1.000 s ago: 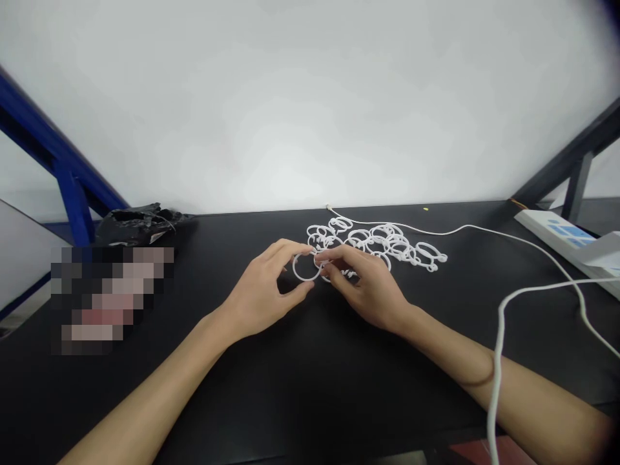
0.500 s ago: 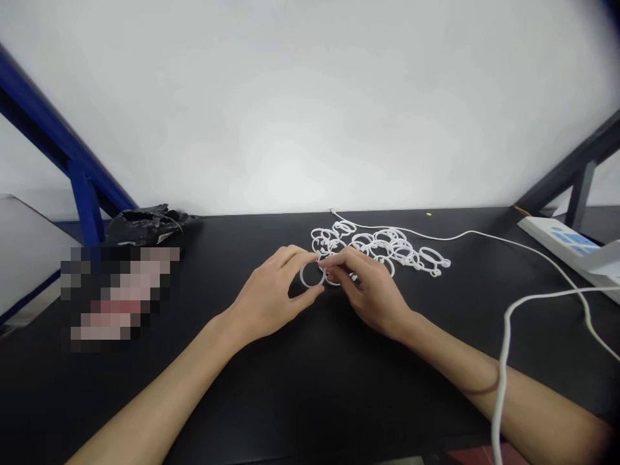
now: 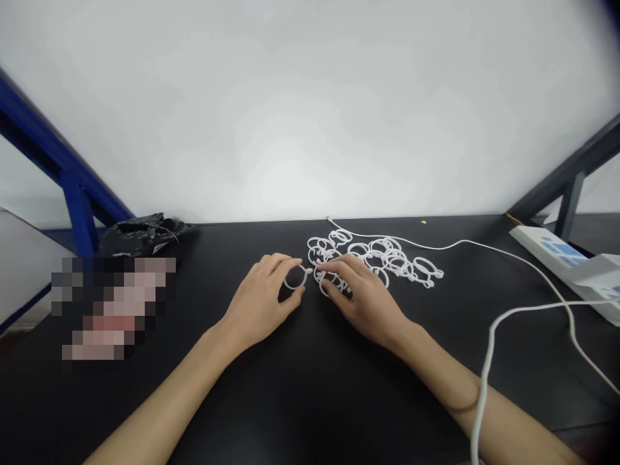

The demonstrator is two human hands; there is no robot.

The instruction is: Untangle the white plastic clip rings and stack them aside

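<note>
Pinching a ring [image 3: 295,278] by its rim, left hand [image 3: 261,302] closed, we are judging it light, stiff; right hand [image 3: 365,302] is touching the pile [image 3: 387,257], hold unclear.

Soft, even light falls from above. The white wall [image 3: 310,97] is brightest at centre frame and greys towards the corners; the upper right corner is dark and blurred. The black desk [image 3: 310,400] stays matt and dark. The left hand [image 3: 261,300] casts a faint shadow, and the white ring [image 3: 295,278] in its grip reads crisply. Straight lines bow at the frame edges.
</note>
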